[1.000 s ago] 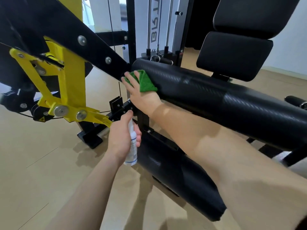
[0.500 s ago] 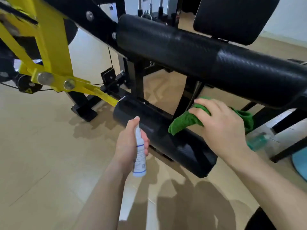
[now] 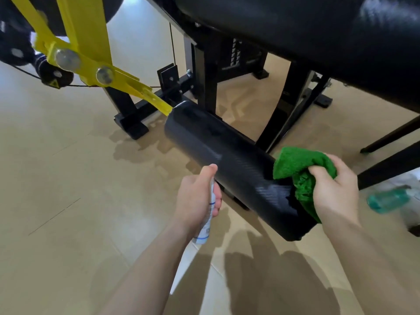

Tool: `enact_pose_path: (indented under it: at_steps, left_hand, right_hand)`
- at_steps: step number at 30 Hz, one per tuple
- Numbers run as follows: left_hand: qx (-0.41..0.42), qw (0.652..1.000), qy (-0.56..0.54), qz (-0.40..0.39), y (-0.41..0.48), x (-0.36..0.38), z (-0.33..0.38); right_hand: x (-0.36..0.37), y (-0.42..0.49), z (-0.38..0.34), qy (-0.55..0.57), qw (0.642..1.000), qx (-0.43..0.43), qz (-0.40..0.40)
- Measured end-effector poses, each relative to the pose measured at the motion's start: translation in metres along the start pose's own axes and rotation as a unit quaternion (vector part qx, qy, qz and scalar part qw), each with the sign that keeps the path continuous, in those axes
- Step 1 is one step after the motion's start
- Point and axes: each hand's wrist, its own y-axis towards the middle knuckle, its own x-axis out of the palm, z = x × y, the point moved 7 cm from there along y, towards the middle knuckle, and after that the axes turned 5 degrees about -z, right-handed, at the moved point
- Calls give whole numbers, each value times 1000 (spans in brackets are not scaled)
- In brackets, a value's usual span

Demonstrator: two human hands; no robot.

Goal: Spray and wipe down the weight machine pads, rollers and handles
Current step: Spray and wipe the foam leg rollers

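A black lower roller pad (image 3: 229, 164) runs diagonally across the middle, close to the floor. My left hand (image 3: 196, 197) grips a small white spray bottle (image 3: 207, 221) just left of the roller, index finger on top of its nozzle. My right hand (image 3: 334, 189) grips a bunched green cloth (image 3: 300, 169) against the near right end of the roller. A larger black upper roller pad (image 3: 306, 30) fills the top right, above both hands.
A yellow lever arm (image 3: 88, 53) and black frame posts (image 3: 205, 71) stand at the upper left and centre. A teal bottle (image 3: 386, 200) lies on the floor at the right. Black bench legs (image 3: 391, 164) cross the right edge. Beige tiled floor (image 3: 68, 201) spreads left.
My right hand dropped with the cloth from the upper roller to the lower roller's near end. The view tilted down and moved closer. The left hand kept hold of the bottle.
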Motion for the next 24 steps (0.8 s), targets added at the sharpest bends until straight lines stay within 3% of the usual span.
enact_pose_path:
  at_steps: [4, 7, 13, 16, 24]
  left_hand:
    - [35, 999, 7, -10, 2, 10, 7]
    - [33, 999, 22, 3, 3, 12, 7]
    - [-42, 999, 8, -9, 8, 3, -4]
    - [-56, 998, -29, 18, 11, -13, -5]
    - [-23, 997, -45, 58, 2, -61, 3]
  right_hand:
    - [6, -13, -8, -8, 997, -57, -48]
    - [9, -25, -1, -101, 988, -109, -50]
    - [48, -29, 50, -419, 887, -179, -72]
    - [94, -10, 36, -470, 858, -174, -117]
    - [275, 45, -52, -501, 790, -294, -196]
